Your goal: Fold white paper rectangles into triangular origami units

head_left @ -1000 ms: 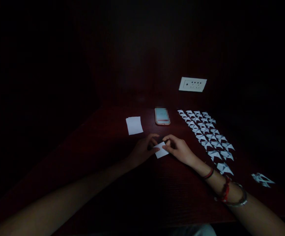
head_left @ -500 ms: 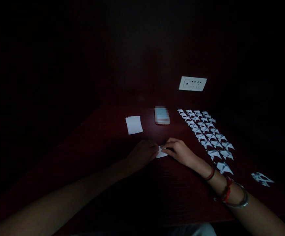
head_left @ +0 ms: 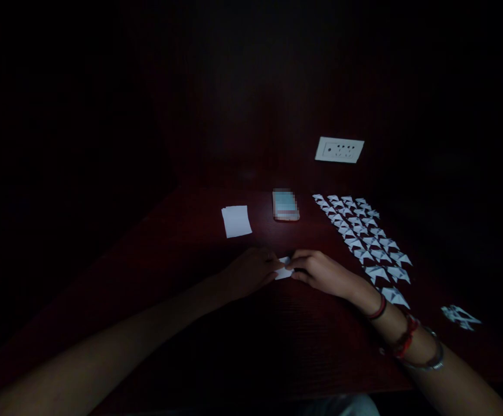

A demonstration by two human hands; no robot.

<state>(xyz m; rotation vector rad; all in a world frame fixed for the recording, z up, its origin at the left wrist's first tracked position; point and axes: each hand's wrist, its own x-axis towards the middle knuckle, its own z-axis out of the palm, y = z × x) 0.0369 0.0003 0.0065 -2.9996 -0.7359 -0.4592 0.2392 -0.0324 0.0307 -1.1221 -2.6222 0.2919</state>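
A small piece of white paper [head_left: 283,270] lies on the dark red table between my hands, its ends covered by my fingers. My left hand [head_left: 251,271], in deep shadow, is closed on the paper's left side. From the right, my right hand [head_left: 318,273] grips the other side with bent fingers and thumb. Beyond my left hand rests a stack of square white paper sheets [head_left: 236,222]. Rows of folded white paper figures [head_left: 359,228] stretch along the table to the right of my right hand.
A phone [head_left: 285,205] with a blurred screen lies at the back of the table [head_left: 182,231]. Above it to the right, a white wall socket [head_left: 339,150] is set in the back panel. A crumpled-looking white and green item [head_left: 460,316] lies at the far right.
My right hand has shifted slightly right and down, with its fingers at the paper's right edge. My left hand stays on the paper, nearly in the same place.
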